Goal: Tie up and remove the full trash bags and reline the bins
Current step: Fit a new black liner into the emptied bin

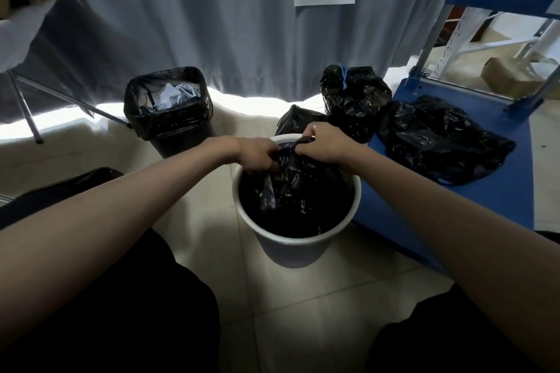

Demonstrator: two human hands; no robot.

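The black bag (291,188) in the near white bin (281,241) looks soft, slippery and light; both hands, left hand (257,154) and right hand (321,142), have fingers clenched on its gathered neck, the best hold.

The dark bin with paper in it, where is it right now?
In the head view, the dark bin stands on the floor at upper left, before the grey curtain, left of the white bin both hands work over.

The black bag (295,191) hides the white bin's (291,247) contents.
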